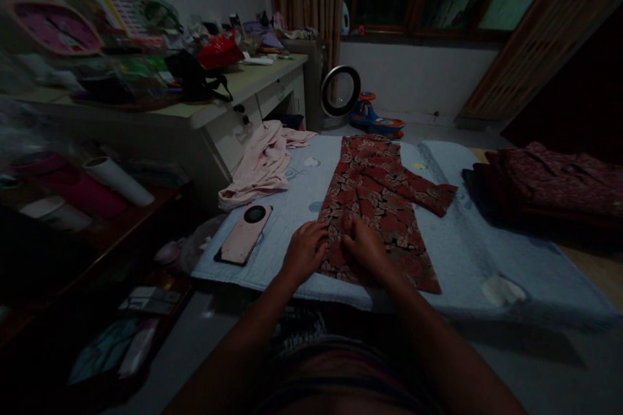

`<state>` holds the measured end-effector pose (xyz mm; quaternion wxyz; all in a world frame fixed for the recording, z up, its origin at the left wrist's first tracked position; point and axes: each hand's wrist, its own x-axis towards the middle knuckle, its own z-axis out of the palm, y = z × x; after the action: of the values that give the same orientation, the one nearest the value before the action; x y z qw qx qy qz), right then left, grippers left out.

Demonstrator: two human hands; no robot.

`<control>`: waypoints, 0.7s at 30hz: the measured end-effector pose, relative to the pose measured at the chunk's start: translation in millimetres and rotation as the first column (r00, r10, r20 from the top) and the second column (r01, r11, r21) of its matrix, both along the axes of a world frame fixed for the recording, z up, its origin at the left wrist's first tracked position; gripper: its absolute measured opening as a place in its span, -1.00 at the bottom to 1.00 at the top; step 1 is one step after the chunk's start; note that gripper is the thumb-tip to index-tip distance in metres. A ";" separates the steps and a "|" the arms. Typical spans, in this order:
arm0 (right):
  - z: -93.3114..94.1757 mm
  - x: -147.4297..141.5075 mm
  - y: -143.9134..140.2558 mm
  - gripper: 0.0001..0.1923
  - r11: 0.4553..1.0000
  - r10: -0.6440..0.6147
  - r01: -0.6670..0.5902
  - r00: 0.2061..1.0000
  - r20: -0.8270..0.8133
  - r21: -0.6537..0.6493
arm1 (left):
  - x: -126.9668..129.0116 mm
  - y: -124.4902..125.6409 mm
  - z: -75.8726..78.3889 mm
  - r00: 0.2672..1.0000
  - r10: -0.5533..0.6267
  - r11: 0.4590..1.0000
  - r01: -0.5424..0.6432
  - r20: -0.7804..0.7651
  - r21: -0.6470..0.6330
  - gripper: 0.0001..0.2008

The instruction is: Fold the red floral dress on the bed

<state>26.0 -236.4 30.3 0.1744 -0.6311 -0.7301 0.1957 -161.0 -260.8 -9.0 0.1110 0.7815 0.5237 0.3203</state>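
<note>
A red-brown floral shirt (384,207) lies on a light blue cloth cover, with one sleeve spread out to the right. At its left edge, my left hand (306,249) has its fingers curled onto the fabric, thumb close to them. My right hand (366,248) is closed on the front of the same shirt, pinching a bit of fabric near the middle. A pink phone (246,233) with a round dark camera ring lies left of my left hand. Beyond it sits a crumpled pale pink garment (263,165).
Folded dark red clothes (559,175) are stacked at the right on the blue cover (496,253). A cluttered desk (253,87) stands at the left, above a low shelf with bottles. A round fan (327,92) and a blue-orange ride-on toy (374,120) stand beyond.
</note>
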 end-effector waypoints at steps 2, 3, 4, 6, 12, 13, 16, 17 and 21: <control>-2.6 5.0 -2.4 -0.69 0.998 0.067 -0.065 0.991 -0.112 0.017 | 0.0 -0.4 0.6 1.000 0.003 1.000 -0.003 0.004 -0.002 -0.75; -3.9 7.6 -3.7 -0.64 0.995 0.099 -0.096 0.982 -0.158 0.026 | 0.1 -0.7 0.9 1.000 0.010 1.000 -0.010 0.007 -0.005 -0.75; -5.1 10.1 -5.0 -0.62 0.992 0.123 -0.119 0.974 -0.189 0.032 | 0.1 -1.0 1.3 1.000 0.019 1.000 -0.019 0.010 -0.007 -0.76; -6.6 14.3 -7.1 -0.67 0.989 0.147 -0.145 0.965 -0.215 0.023 | 0.3 -1.6 1.7 0.999 0.032 0.999 -0.032 0.012 -0.011 -0.76; -0.9 18.3 -9.3 -0.84 0.989 0.125 -0.142 0.957 -0.261 -0.048 | 0.6 -3.2 2.7 0.999 0.041 0.999 -0.041 -0.003 -0.010 -0.76; 0.6 18.0 -9.5 -0.85 0.989 0.123 -0.141 0.954 -0.275 -0.048 | 0.7 -3.3 3.2 0.999 0.040 0.999 -0.040 0.001 -0.004 -0.76; 2.5 16.8 -10.6 -0.87 0.988 0.123 -0.148 0.937 -0.328 -0.053 | 1.2 -3.4 5.1 0.999 0.034 0.999 -0.034 0.012 0.011 -0.76; 1.9 16.4 -11.1 -0.87 0.986 0.126 -0.156 0.931 -0.344 -0.063 | 1.5 -3.4 5.7 0.999 0.032 0.999 -0.032 0.014 0.014 -0.75; -4.3 16.6 -13.0 -0.89 0.977 0.124 -0.178 0.924 -0.362 -0.120 | 2.6 -3.1 6.1 1.000 0.027 0.999 -0.027 0.010 0.028 -0.74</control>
<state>42.6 -249.4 26.0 0.2387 -0.5390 -0.7166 0.3728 -158.5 -263.9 -2.9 0.0980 0.7745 0.5290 0.3328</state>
